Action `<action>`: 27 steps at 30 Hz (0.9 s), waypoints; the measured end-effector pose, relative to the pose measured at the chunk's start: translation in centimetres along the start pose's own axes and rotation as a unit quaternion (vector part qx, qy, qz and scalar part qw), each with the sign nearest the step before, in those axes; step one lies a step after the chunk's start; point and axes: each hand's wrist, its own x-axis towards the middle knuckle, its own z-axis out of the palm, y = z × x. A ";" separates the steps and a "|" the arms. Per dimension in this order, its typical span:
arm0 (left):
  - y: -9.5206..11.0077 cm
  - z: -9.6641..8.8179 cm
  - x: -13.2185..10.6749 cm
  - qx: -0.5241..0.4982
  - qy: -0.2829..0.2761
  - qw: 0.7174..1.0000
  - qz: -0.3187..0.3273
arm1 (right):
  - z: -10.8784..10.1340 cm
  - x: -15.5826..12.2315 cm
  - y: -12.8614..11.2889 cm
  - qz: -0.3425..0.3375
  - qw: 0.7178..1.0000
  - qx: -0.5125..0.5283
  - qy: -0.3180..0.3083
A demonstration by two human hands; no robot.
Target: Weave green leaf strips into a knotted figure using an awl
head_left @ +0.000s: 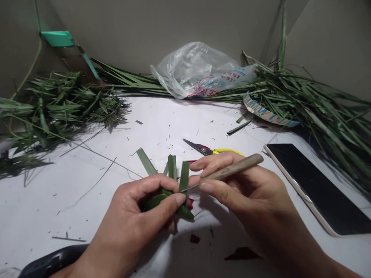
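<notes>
My left hand (136, 216) is closed on a small woven piece of green leaf strips (158, 200), pinching it between thumb and forefinger. Several flat strip ends stick up from it. In my right hand (232, 189) is an awl with a wooden handle (234, 168), its thin metal shaft reaching to the leaf piece beside my left thumb. Whether the tip passes under a strip I cannot tell. Behind my right fingers lie scissors (203, 148) with dark blades and yellow handles, partly hidden. Bits of red material show near the leaf piece.
A phone (321, 189) lies at the right. Piles of long green leaves (315, 100) and finished-looking leaf shapes (66, 104) line the back and left. A clear plastic bag (197, 65) rests at the back. Leaf scraps and red bits (243, 254) dot the white table (95, 185).
</notes>
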 end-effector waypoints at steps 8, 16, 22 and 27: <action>0.1 0.1 0.2 0.003 -0.015 1.000 -0.006 | -0.6 0.3 -1.0 0.043 0.997 -0.067 -0.023; -0.4 -0.1 -0.1 0.002 -0.031 0.999 -0.012 | -0.8 0.7 -1.1 0.063 0.994 -0.085 -0.036; 0.0 0.0 -0.3 0.010 -0.029 1.000 -0.009 | -0.8 0.6 -0.9 0.060 0.994 -0.082 -0.036; -0.1 -0.2 -0.3 0.011 -0.032 0.999 -0.016 | -0.7 0.3 -0.9 0.060 0.995 -0.066 -0.036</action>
